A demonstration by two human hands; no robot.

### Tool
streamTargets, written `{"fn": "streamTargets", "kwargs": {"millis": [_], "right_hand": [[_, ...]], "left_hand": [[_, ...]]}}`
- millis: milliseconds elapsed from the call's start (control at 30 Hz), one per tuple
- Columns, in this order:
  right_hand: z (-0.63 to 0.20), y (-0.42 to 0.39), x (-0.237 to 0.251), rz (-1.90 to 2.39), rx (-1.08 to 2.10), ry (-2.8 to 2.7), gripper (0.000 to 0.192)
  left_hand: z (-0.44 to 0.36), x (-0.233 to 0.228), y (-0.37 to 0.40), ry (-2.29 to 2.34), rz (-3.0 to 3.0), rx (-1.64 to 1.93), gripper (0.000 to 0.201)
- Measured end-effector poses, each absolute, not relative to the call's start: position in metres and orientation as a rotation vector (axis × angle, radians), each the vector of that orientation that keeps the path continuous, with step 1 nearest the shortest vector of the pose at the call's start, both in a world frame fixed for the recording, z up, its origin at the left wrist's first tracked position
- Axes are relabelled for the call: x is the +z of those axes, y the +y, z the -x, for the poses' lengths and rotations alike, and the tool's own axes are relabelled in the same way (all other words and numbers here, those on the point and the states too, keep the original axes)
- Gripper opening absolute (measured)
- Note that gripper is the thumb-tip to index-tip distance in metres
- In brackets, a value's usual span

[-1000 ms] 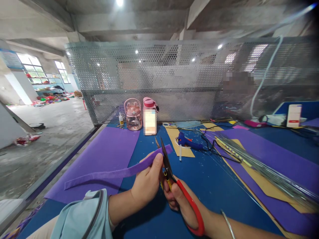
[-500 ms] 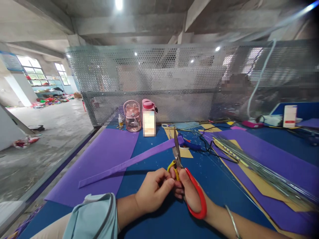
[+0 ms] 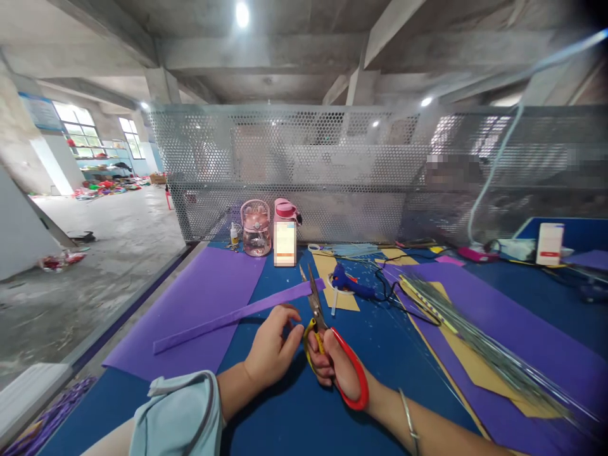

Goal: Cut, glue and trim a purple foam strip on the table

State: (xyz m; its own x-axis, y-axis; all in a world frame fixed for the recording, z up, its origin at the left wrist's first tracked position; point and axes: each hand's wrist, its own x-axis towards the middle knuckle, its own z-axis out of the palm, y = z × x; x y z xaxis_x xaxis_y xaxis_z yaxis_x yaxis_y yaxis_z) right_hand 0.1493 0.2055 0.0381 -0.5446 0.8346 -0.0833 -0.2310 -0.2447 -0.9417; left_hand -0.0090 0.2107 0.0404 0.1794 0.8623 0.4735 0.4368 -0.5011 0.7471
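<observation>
Gripping red-handled scissors in right hand, blades parted around purple foam strip; left hand hovering open, steadying nothing.

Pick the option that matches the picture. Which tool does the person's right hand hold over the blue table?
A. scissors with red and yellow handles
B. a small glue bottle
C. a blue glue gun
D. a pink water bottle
A: the right hand has its fingers through the red and yellow handles of the scissors, whose blades reach the end of the purple strip; the blue glue gun lies untouched farther back.
</observation>
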Motion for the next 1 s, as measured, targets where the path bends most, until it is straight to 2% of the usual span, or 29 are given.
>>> {"fn": "streamTargets", "kwargs": {"millis": [300, 500, 667, 800, 1000], "right_hand": [[-0.152, 0.209, 0.035, 0.788, 1.913, -1.238, 0.064], [-0.152, 0.211, 0.033, 0.762, 1.923, -1.261, 0.065], [-0.151, 0.21, 0.037, 0.726, 1.886, -1.322, 0.063], [-0.15, 0.209, 0.039, 0.701, 1.852, -1.354, 0.064], [-0.147, 0.206, 0.04, 0.696, 1.825, -1.374, 0.062]], "left_hand": [[0.013, 0.044, 0.209, 1.032, -2.206, 0.934, 0.024], [0.014, 0.043, 0.22, 1.037, -2.45, 0.736, 0.04], [0.027, 0.048, 0.226, 0.87, -2.653, 0.482, 0.029], [0.062, 0.069, 0.24, 0.832, -2.724, 0.257, 0.033], [0.091, 0.114, 0.243, 1.061, -2.584, 0.247, 0.035]]}}
